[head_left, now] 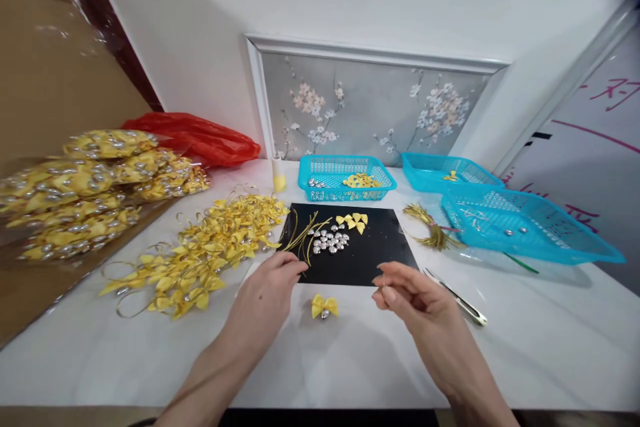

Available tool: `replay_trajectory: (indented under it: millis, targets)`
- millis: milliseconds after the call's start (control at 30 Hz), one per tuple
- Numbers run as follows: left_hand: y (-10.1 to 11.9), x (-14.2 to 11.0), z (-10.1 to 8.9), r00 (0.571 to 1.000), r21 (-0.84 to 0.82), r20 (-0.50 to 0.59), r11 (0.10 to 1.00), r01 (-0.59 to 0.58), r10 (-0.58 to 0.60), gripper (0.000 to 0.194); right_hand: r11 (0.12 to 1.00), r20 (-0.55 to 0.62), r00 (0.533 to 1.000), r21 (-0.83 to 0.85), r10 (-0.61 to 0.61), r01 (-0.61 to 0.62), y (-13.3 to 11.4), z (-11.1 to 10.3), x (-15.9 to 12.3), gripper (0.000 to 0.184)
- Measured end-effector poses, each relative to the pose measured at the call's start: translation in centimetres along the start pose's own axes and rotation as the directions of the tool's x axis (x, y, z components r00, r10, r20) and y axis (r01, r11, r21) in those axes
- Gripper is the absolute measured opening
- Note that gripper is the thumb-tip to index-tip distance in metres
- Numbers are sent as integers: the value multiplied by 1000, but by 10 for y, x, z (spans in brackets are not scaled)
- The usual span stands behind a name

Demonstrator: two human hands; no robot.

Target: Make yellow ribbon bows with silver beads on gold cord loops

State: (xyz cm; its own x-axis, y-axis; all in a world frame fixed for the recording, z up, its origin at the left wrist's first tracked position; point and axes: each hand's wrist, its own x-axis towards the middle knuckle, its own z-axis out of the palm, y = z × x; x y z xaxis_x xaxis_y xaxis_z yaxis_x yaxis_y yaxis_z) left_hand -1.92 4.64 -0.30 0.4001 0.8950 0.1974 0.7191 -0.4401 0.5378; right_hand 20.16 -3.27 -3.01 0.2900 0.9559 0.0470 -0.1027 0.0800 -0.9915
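Note:
My left hand [267,290] rests on the white table with its fingertips pinched at the near left edge of a black mat [370,257], touching the ends of some gold cords [303,233]. My right hand [410,293] hovers at the mat's near right corner, fingers loosely curled with nothing visible in them. Between the hands lies a single yellow bow [325,306] with a small silver bead. On the mat sit a cluster of silver beads [329,240] and a few yellow bows [354,221].
A heap of finished yellow bows [210,250] lies left of the mat; bagged bows [85,193] and a red bag [200,137] sit further left. Three blue baskets [345,177] [450,173] [520,223] stand behind and right. Snips [460,300] and a gold cord bundle [430,227] lie right.

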Motion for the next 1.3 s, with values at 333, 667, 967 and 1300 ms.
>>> replay_trajectory:
  millis: [333, 667, 967, 1300]
  targets:
    - [-19, 18, 13, 996, 2, 34, 996, -84, 84, 15, 995, 69, 992, 16, -102, 101, 2, 3, -9, 19]
    - [8, -5, -12, 987, -137, -145, 989, 48, -68, 14, 1000, 249, 969, -14, 9, -6, -7, 24, -12, 27]
    - [39, -43, -12, 985, -648, -6, 751, 125, -170, 14, 862, 450, 869, 338, 204, -377, -2, 62, -11, 50]
    - [51, -46, 2, 895, -854, 279, 337, 397, -348, 15, 876, 141, 892, -175, -429, 449, 2, 46, -15, 28]
